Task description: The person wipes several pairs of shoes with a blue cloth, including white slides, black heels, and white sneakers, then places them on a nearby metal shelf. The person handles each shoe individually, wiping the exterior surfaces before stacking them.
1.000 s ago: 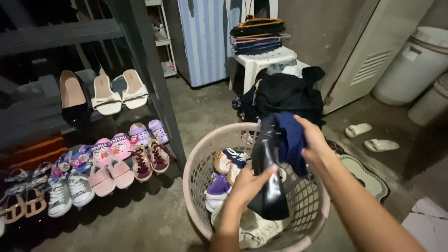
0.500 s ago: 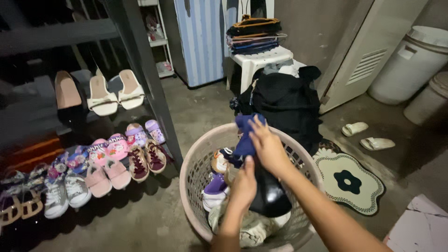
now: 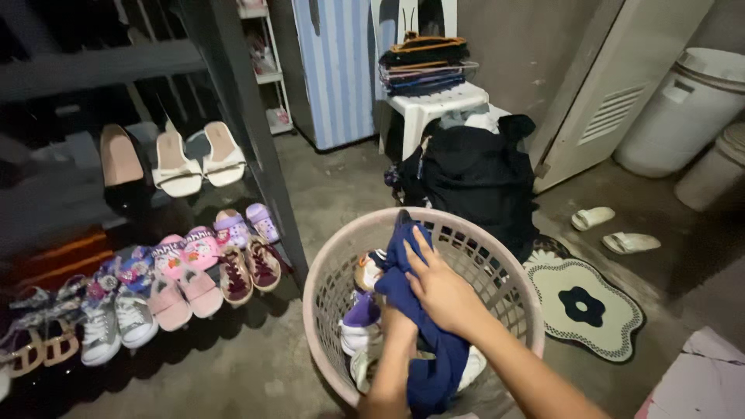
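A pale pink laundry basket [image 3: 326, 273] stands on the concrete floor below me, with several shoes in it, among them a purple and white sneaker [image 3: 358, 316]. A dark blue cloth [image 3: 436, 365] hangs from the basket's far rim down into it. My right hand [image 3: 444, 293] lies on this cloth and grips it near the top. My left hand [image 3: 399, 320] reaches down into the basket beside the cloth; its fingers are hidden behind the fabric.
A dark metal shoe rack [image 3: 248, 124] on the left holds sandals, sneakers and pink slippers. Behind the basket lie a heap of black clothing [image 3: 473, 178] and a white stool with folded clothes [image 3: 431, 101]. A flower-shaped mat [image 3: 582, 306], two pale slippers [image 3: 613, 231] and white bins [image 3: 683, 109] are to the right.
Both hands have come down from above the basket into it. The black shoe held with the blue cloth before is out of sight now. The camera has moved closer to the basket.
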